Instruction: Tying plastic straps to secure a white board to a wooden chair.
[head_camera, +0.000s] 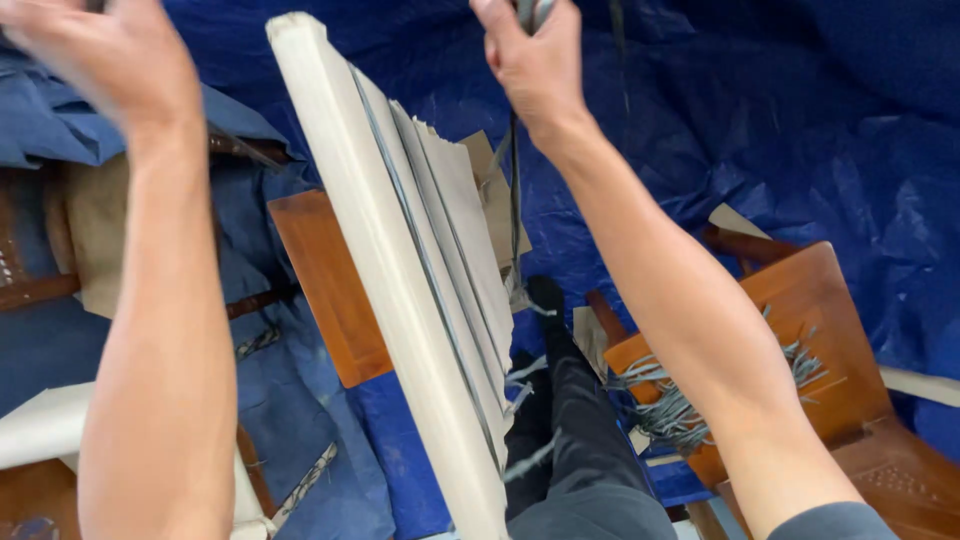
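Blue tarp covering floor, wooden chairs around, right hand clamped on grey strap beside cream slat bundle, left hand blurred, grip unclear.

A long off-white bundle of flat matt slats is looking like smooth card or painted wood. The crinkled blue plastic tarpaulin is showing a slight sheen. The brown wooden chair is looking smooth and polished.

Saw a deep blue tarp, cream-white slats, orange-brown wooden chairs, grey strips, black trousers.
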